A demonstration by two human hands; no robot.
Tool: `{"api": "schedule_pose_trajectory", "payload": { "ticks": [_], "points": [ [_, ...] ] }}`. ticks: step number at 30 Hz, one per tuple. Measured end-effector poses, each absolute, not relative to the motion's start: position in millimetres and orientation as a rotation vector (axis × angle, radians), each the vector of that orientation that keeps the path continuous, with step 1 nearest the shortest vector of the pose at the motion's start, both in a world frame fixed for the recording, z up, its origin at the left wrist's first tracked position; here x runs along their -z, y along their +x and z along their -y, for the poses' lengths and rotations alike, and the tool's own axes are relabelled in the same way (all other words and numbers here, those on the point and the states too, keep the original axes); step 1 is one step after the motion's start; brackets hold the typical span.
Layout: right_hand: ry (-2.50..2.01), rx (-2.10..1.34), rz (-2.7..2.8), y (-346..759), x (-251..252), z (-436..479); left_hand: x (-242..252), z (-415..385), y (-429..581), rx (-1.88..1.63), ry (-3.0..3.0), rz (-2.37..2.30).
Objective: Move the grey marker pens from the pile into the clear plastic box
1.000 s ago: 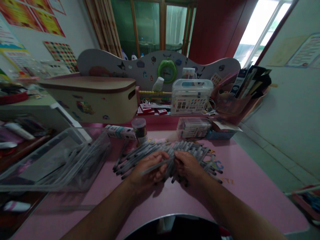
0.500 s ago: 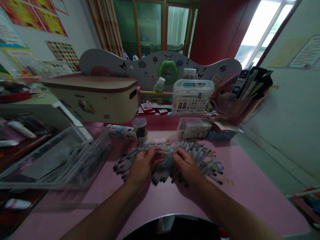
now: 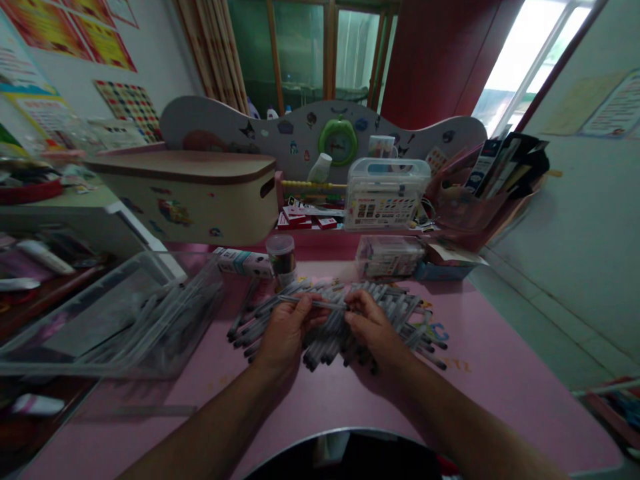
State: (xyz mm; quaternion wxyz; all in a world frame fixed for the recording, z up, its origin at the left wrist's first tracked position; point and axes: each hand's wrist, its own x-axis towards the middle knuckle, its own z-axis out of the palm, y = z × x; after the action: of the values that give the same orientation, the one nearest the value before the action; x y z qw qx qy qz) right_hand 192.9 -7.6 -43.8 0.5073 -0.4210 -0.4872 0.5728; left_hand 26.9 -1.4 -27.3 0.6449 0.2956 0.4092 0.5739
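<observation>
A slim clear pen lies nearly level between my two hands, above a loose heap of similar pens with dark ends. My left hand is closed around its left part, thumb on top. At the pen's right end, the thumb and forefinger of my right hand meet around its dark tip, the other fingers curled. Whether a separate cap sits at that tip is too small to tell. The heap spreads under and beyond both hands on the pink table.
To the left, a clear plastic bin holds more pens. Behind the heap stand a round clear jar, a long printed box and a clear case of pens. A single clear stick lies at front left.
The fingers of my right hand have lifted and parted slightly at the pen's right end. My left hand and the heap look the same.
</observation>
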Motion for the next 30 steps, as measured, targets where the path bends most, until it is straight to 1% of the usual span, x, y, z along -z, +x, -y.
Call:
{"api": "schedule_pose_trajectory", "payload": {
  "ticks": [2,6,12,17,22,27,30],
  "points": [
    [-1.063,-1.397,1.162,192.0,42.9,6.8,30.2,0.7,26.8,-1.294,0.687,-0.926],
    [-1.169,-1.300,1.296,192.4,44.3,5.3,36.5,-1.3,26.3,-1.290,0.706,-0.917],
    [-1.105,-1.323,1.199,193.6,43.3,4.6,36.6,-5.3,25.6,-1.315,0.696,-0.894],
    [-1.176,-1.299,1.341,197.3,47.8,0.9,35.2,-4.8,25.7,-1.295,0.708,-0.882],
    [-1.030,-1.300,1.225,195.7,46.1,3.6,33.5,-4.6,24.9,-1.323,0.680,-0.878],
    [-1.149,-1.340,1.296,196.2,46.0,2.8,35.5,-5.2,24.8,-1.300,0.700,-0.873],
    [-1.108,-1.344,1.293,196.2,47.0,2.7,35.5,-4.6,24.7,-1.311,0.700,-0.874]
  ]
}}
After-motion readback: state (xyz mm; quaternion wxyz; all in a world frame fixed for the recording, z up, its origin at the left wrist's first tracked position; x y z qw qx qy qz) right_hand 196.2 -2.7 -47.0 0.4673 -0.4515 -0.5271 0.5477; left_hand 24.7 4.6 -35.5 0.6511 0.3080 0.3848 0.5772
